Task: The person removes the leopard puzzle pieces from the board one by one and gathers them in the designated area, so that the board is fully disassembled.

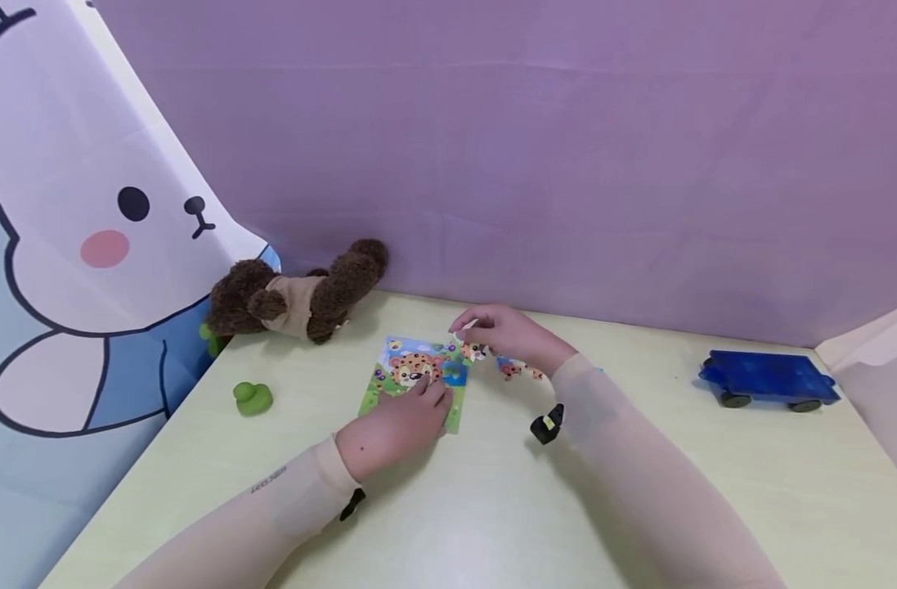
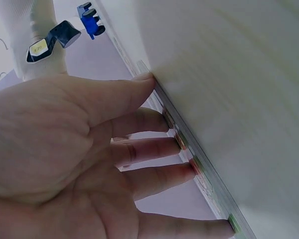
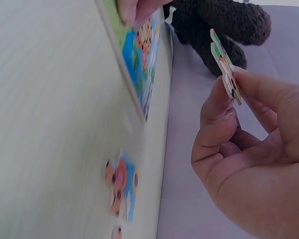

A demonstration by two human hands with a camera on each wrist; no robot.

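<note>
A leopard picture puzzle board (image 1: pixel 454 405) lies flat on the table. My left hand (image 1: pixel 398 421) rests on it with fingers extended; in the left wrist view the fingertips (image 2: pixel 187 169) touch its face and the thumb is at its near edge. Just past the board's right side, my right hand (image 1: pixel 520 335) pinches a puzzle piece (image 3: pixel 225 67) between thumb and fingers, raised off the table and seen nearly edge-on in the right wrist view. Under the right hand lie loose puzzle pieces (image 3: pixel 122 184) printed with blue and spotted orange, partly hidden by that hand in the head view.
A brown plush toy (image 1: pixel 301 298) lies along the back edge at left. Nearer, a green rubber duck (image 1: pixel 253 398) sits on the table (image 1: pixel 485 507). On the far right stands a blue toy wagon (image 1: pixel 772 378). A purple cloth (image 1: pixel 529 164) hangs behind the table.
</note>
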